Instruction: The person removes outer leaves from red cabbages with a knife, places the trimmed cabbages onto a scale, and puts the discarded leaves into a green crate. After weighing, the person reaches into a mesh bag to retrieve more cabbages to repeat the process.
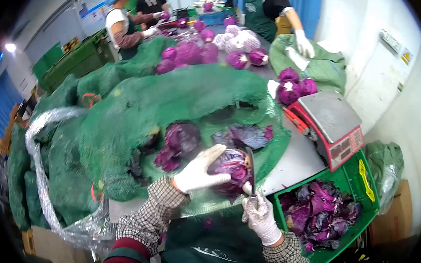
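Note:
My left hand (199, 172), in a white glove, grips the near-left side of a red cabbage (233, 163), thumb and fingers apart around it. In my gloved right hand (263, 218) is a knife (251, 167), its dark blade upright against the cabbage's right side. Just beyond the cabbage, loose outer leaves (249, 134) lie on the green mesh sack (174, 87). Another dark purple cabbage (182, 137) rests at the sack's opening, left of my left hand, with torn leaves beside it.
A green crate (368, 211) of purple leaves stands at the right, below a red scale (330, 125). Trimmed cabbages (289, 85) sit behind the scale, and more (189, 54) lie farther back. Several co-workers (262, 13) stand around the far table. Full mesh sacks (51, 169) are stacked left.

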Tool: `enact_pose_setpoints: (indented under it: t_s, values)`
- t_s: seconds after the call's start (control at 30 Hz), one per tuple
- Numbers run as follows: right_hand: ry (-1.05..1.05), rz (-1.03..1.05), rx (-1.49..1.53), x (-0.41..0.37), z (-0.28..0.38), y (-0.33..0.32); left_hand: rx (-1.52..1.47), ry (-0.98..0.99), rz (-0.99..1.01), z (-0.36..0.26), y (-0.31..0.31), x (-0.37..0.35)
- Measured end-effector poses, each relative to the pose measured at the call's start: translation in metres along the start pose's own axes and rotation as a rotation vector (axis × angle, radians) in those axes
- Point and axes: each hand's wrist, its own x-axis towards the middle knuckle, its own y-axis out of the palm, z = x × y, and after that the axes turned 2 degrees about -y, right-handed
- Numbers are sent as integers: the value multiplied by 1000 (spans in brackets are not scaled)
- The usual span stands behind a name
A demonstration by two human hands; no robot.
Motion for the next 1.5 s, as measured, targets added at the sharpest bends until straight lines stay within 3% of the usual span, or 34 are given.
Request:
enact_pose_setpoints:
  t_s: [0.1,0.17,0.3,0.37,0.5,0.6,0.7,0.73,0.83,0.9,0.97,1.0,1.07,1.1,1.17,1.23,1.27,1.37,1.4,1.5]
  values:
    - [-24,21,24,10,-9,-2,415,70,-91,-7,21,8]
    - [-60,1,16,17,-8,-9,393,-19,-82,-11,22,13]
    - [-453,-48,-630,33,-37,-32,310,-126,-55,-7,18,24]
    - [-204,-20,-541,30,-32,-33,302,-155,-40,-11,16,29]
    - [-154,-42,-711,33,-25,-34,355,-129,-93,-11,22,33]
    - [-142,5,-621,46,-52,-36,375,-161,-72,-15,21,37]
    - [-229,100,-877,61,-37,-40,384,-184,-68,-11,20,42]
    - [-514,187,-1067,69,-29,-43,388,-201,-61,-12,20,45]
    - [-267,169,-983,88,-46,-53,395,-216,-64,-10,20,56]
    - [-308,239,-1142,104,-53,-60,424,-225,-54,-9,20,66]
    - [-773,543,-1493,126,-49,-77,449,-226,-61,-14,25,70]
    - [-269,489,-1284,130,-3,-62,480,-226,-58,-21,29,72]
    - [207,547,-1287,146,21,-40,547,-181,-52,-33,32,69]
    - [64,546,-1344,156,-10,-48,627,-171,-87,-39,39,62]
    - [106,521,-1263,149,3,-42,567,-113,-220,-29,44,51]
    - [154,272,-1026,128,6,-33,473,-50,-308,-21,39,35]
    - [-42,251,-957,127,-37,-42,376,-2,-337,-10,37,26]
    - [-638,52,-942,119,-77,-25,215,244,-386,32,31,-8]
    - [-500,9,-791,110,-76,-17,163,274,-395,33,30,-18]
    - [-302,233,-513,104,-70,-11,123,185,-351,31,26,-40]
